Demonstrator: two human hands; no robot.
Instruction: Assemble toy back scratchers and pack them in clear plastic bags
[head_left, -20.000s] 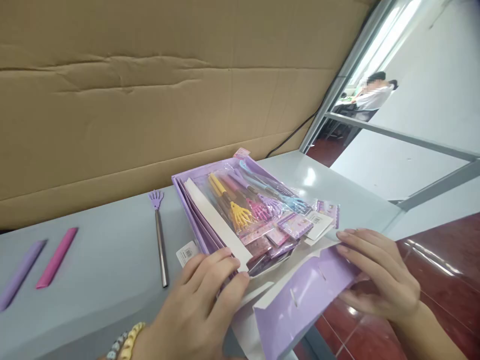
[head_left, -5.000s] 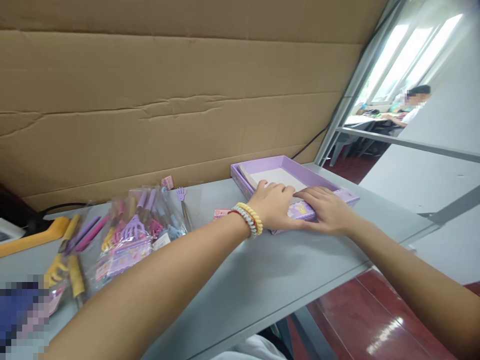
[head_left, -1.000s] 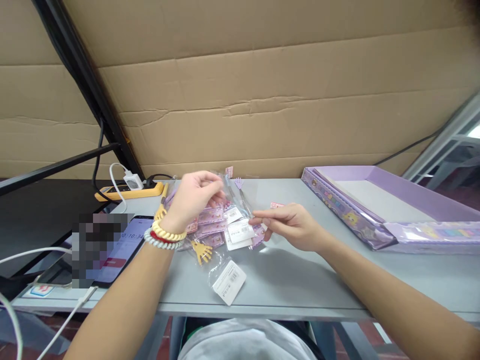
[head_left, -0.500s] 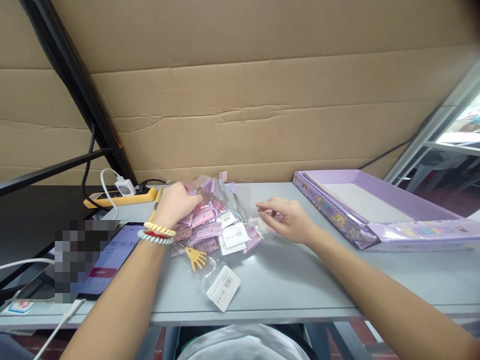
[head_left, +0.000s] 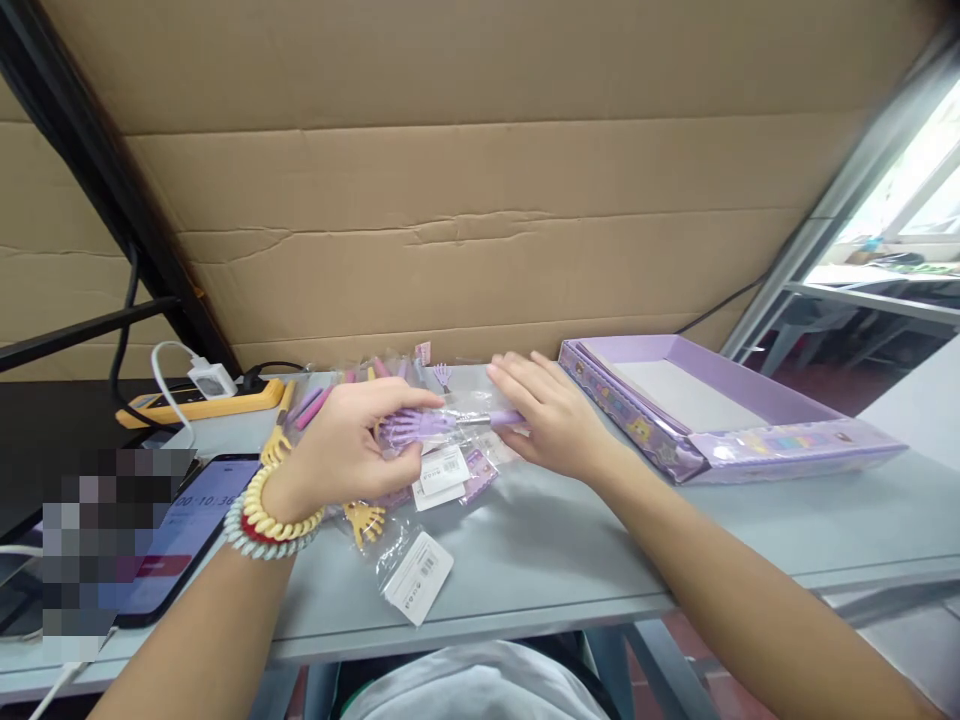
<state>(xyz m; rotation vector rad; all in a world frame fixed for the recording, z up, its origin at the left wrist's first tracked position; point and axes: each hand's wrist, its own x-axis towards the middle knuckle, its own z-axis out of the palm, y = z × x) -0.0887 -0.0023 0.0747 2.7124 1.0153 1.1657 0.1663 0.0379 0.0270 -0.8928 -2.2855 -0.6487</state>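
A purple hand-shaped back scratcher [head_left: 420, 426] in a clear plastic bag lies level over the pile, its metal shaft pointing right. My left hand [head_left: 352, 440] is curled round its clawed end, thumb below and fingers above. At the handle's other end is my right hand [head_left: 551, 415], fingers stretched out and thumb apart, with the handle tip touching between them. More bagged back scratchers lie beneath and behind, with pink and purple handles [head_left: 313, 408]. A yellow claw [head_left: 365, 522] and white barcode cards [head_left: 418, 578] show in front. My left hand hides part of the pile.
On the right stands a shallow purple display box [head_left: 795, 462] with a printed rim. At left are a phone [head_left: 187, 540] showing a timer, a yellow power strip [head_left: 217, 402] with a white charger, and cables. Cardboard [head_left: 465, 280] walls off the back of the grey table [head_left: 540, 560].
My left hand has come up from the pile with a bagged purple back scratcher. My right hand has straightened its fingers and met the handle end. The view has shifted slightly right.
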